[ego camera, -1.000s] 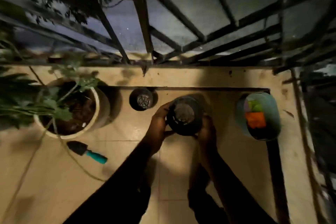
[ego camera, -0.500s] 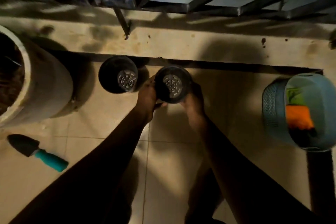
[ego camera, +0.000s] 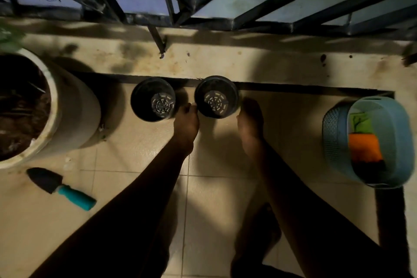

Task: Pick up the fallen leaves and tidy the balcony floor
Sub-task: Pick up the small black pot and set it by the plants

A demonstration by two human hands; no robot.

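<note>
At the middle of the frame, an empty black pot [ego camera: 216, 97] sits on the balcony floor [ego camera: 126, 160], against the dark step under the ledge [ego camera: 225, 61]. A twin pot [ego camera: 153, 99] stands just beside it on the left. The left hand [ego camera: 186, 126] has its fingertips curled at the pot's left rim, in the gap between the two pots; I cannot tell whether it pinches the rim or only touches it. The right hand [ego camera: 250, 126] lies beside the pot's right side with straight fingers and holds nothing.

No fallen leaves show plainly. Only small specks lie by the base of the big white planter [ego camera: 74, 106] at the left, too small to name.

As I judge it, the light pot could tip or knock its twin if the left fingers drag on the rim. Leaves could easily be missed in this dim light and the arms' shadows. The trowel [ego camera: 61, 187] at lower left lies loose on the tiles and could be stepped on.
</note>
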